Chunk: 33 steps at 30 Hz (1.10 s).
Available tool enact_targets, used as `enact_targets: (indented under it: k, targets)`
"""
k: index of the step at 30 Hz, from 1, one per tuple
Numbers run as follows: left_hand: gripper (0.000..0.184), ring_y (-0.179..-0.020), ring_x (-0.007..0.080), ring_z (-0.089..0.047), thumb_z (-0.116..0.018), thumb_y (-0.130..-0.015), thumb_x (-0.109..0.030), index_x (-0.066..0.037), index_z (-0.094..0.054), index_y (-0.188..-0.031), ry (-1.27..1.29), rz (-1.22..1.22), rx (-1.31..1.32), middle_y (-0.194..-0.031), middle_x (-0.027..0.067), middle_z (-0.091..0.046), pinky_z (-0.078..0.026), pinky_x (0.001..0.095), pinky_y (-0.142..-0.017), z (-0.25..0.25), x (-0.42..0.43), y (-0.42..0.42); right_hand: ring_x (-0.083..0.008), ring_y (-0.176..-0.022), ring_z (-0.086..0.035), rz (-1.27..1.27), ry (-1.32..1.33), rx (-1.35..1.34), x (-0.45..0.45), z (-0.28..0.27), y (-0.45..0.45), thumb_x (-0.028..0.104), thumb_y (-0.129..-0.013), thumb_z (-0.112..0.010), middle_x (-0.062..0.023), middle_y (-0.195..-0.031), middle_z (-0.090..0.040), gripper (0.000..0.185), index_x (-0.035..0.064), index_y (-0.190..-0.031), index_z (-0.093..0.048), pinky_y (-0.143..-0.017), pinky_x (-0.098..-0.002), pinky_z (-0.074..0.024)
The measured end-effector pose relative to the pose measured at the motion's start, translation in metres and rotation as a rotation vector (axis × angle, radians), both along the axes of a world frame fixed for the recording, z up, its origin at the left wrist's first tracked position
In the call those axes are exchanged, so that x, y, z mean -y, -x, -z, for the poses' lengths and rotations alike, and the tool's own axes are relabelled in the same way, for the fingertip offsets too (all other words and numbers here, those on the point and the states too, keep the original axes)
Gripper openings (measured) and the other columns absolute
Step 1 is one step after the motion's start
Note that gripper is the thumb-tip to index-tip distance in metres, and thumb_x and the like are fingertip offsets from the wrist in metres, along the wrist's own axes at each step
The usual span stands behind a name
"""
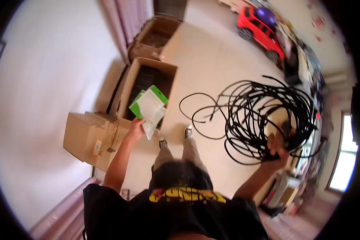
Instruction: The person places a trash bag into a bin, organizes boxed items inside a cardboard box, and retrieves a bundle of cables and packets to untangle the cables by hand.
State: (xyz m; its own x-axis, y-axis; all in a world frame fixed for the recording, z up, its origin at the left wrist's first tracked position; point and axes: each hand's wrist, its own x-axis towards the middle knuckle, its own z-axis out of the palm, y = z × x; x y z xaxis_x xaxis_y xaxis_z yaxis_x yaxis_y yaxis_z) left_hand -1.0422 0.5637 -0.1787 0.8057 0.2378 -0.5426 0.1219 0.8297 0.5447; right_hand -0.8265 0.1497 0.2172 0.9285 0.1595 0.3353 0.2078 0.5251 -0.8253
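My left hand (137, 127) is closed on the lower edge of flat white and green packets (150, 107), which look like plastic packaging. The packets are above an open cardboard box (170, 74) with dark contents inside. Out to the right, my right hand (277, 152) grips a big loose coil of black cable (244, 120) at its lower part. Several loops and loose ends hang out toward the left of the coil. Part of the cable inside my right fist is hidden.
Another open box (172, 26) stands behind by the curtain (126, 20). A closed-looking carton (82, 136) is against the left wall. A red toy car (262, 34) with a purple ball (265, 16) stands at the far right, beside piled household things.
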Motion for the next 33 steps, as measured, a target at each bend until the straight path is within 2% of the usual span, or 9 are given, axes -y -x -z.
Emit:
enact_targets:
  k: [4,6,10,11,14,20,25,31,33]
  targets:
    - [0.049,-0.128,0.0301,-0.062,-0.058,-0.104,-0.014,-0.005,-0.046,-0.150,0.015,-0.034,0.053,-0.141,0.0113,-0.062,-0.053,0.0499,-0.106,-0.013,0.033,-0.011,-0.0136,-0.056,-0.047,0.094,0.076,-0.053,0.053,0.023,0.023,0.011,-0.073,-0.068,-0.0054,-0.103,-0.066,0.074,-0.0013,-0.144,-0.053,-0.063,-0.0325,-0.0393]
    - [0.050,-0.132,0.0323,-0.059,-0.056,-0.104,-0.011,-0.005,-0.044,-0.151,0.031,0.005,0.052,-0.144,0.0125,-0.060,-0.050,0.0528,-0.110,-0.017,0.040,-0.023,-0.0148,-0.058,-0.051,0.204,0.103,-0.137,0.063,0.028,0.030,0.009,-0.072,-0.069,-0.0057,-0.105,-0.066,0.073,-0.0030,-0.142,-0.053,-0.062,-0.0330,-0.0407]
    - [0.050,-0.134,0.0346,-0.058,-0.052,-0.103,-0.004,-0.006,-0.044,-0.152,0.048,0.157,0.019,-0.146,0.0136,-0.057,-0.048,0.0548,-0.112,0.016,0.036,-0.066,-0.0156,-0.057,-0.055,0.423,0.137,-0.162,0.063,0.061,0.024,0.009,-0.068,-0.070,-0.0084,-0.091,-0.064,0.068,-0.0057,-0.134,-0.058,-0.057,-0.0314,-0.0433]
    - [0.050,-0.133,0.0344,-0.058,-0.052,-0.102,-0.003,-0.005,-0.044,-0.152,0.033,0.196,0.005,-0.146,0.0135,-0.057,-0.048,0.0543,-0.112,0.027,0.038,-0.080,-0.0143,-0.055,-0.049,0.436,0.149,-0.149,0.068,0.075,0.026,0.012,-0.069,-0.072,-0.0071,-0.082,-0.061,0.071,-0.0049,-0.137,-0.057,-0.059,-0.0298,-0.0412]
    - [0.049,-0.131,0.0330,-0.059,-0.050,-0.102,-0.002,-0.004,-0.045,-0.150,-0.024,0.294,0.046,-0.144,0.0134,-0.058,-0.048,0.0528,-0.112,0.038,0.050,-0.142,-0.0149,-0.056,-0.051,0.565,0.121,-0.157,0.091,0.091,0.012,0.012,-0.069,-0.070,-0.0072,-0.079,-0.060,0.069,-0.0052,-0.135,-0.058,-0.059,-0.0302,-0.0429]
    - [0.050,-0.132,0.0310,-0.058,-0.048,-0.104,-0.005,-0.004,-0.041,-0.153,-0.064,0.466,0.151,-0.146,0.0135,-0.056,-0.048,0.0498,-0.111,-0.055,0.198,-0.343,-0.0174,-0.056,-0.056,0.717,0.004,-0.240,0.212,0.056,-0.094,0.005,-0.066,-0.067,-0.0096,-0.095,-0.062,0.071,-0.0040,-0.135,-0.057,-0.057,-0.0333,-0.0462]
    - [0.050,-0.135,0.0308,-0.056,-0.047,-0.104,-0.005,-0.003,-0.041,-0.154,-0.033,0.667,0.183,-0.148,0.0143,-0.055,-0.046,0.0498,-0.114,-0.147,0.351,-0.484,-0.0175,-0.057,-0.057,0.808,-0.022,-0.266,0.308,0.035,-0.176,0.003,-0.069,-0.066,-0.0112,-0.094,-0.062,0.067,-0.0051,-0.135,-0.059,-0.057,-0.0332,-0.0453]
    - [0.051,-0.138,0.0311,-0.053,-0.045,-0.105,-0.006,-0.002,-0.039,-0.156,0.022,0.808,0.237,-0.152,0.0149,-0.052,-0.043,0.0510,-0.117,-0.170,0.441,-0.631,-0.0163,-0.053,-0.052,0.938,-0.018,-0.245,0.368,0.038,-0.273,0.007,-0.069,-0.065,-0.0068,-0.073,-0.058,0.068,-0.0015,-0.136,-0.058,-0.057,-0.0316,-0.0420]
    - [0.051,-0.138,0.0310,-0.053,-0.045,-0.105,-0.006,-0.002,-0.039,-0.155,0.034,0.844,0.227,-0.151,0.0147,-0.053,-0.043,0.0510,-0.117,-0.170,0.461,-0.689,-0.0158,-0.053,-0.052,1.008,-0.018,-0.253,0.385,0.038,-0.314,0.008,-0.069,-0.065,-0.0062,-0.074,-0.059,0.068,-0.0016,-0.136,-0.059,-0.057,-0.0313,-0.0427]
